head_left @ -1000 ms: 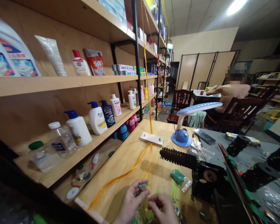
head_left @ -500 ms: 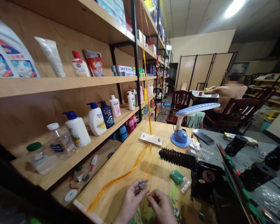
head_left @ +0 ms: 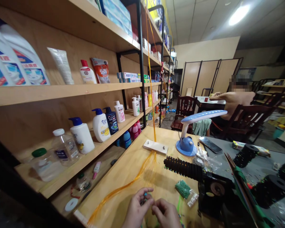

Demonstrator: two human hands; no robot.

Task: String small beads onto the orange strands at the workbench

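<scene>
My left hand (head_left: pixel 138 207) is closed near the bottom edge of the view. Small blue and dark beads (head_left: pixel 145 196) show between its curled fingers. Close on its right, my right hand (head_left: pixel 165 211) has its fingertips pinched together; whatever they may hold is too small to make out. Fine orange threads (head_left: pixel 123 183) come out from under a white clamped plate (head_left: pixel 155 147) and sweep left across the wooden table (head_left: pixel 114 202). A clear packet of green beads (head_left: pixel 182 189) lies right of my hands.
A blue desk lamp (head_left: pixel 186 146) stands behind the plate. To the right are a black ridged spool (head_left: pixel 182 167) on a black device and a phone (head_left: pixel 211 145). Shelves of bottles (head_left: pixel 101 125) line the left. A person (head_left: pixel 239 98) sits at a far table.
The whole view has shifted, so things sit slightly lower and farther right. My hands stay close together, with the left fingers curled a little differently around the beads.
</scene>
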